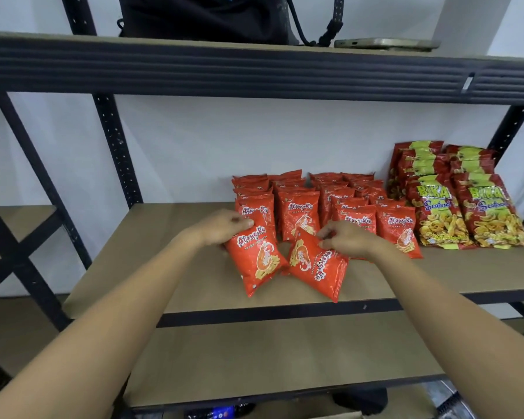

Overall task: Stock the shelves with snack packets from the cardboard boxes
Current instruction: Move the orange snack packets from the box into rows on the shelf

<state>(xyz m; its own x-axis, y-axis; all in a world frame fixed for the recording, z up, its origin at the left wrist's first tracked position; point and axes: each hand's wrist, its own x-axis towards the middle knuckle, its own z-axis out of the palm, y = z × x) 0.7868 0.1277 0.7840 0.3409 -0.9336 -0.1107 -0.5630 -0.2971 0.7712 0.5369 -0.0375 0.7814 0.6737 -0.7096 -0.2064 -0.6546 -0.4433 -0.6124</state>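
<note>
Two orange prawn-cracker packets lie on the middle shelf (164,267) in front of the stocked rows. My left hand (221,226) grips the top of the left packet (254,258), which lies tilted with its label upright. My right hand (345,238) pinches the edge of the right packet (315,267), which lies turned sideways with its label upside down. Behind them stand several rows of the same orange packets (300,210). No cardboard box shows fully; a brown edge (330,415) peeks in at the bottom.
Taller red and yellow seafood snack bags (454,207) stand at the shelf's right end. A dark bag (209,16) and a phone (384,43) sit on the top shelf. The lower shelf (270,358) is bare board. Black steel uprights (115,146) frame the unit.
</note>
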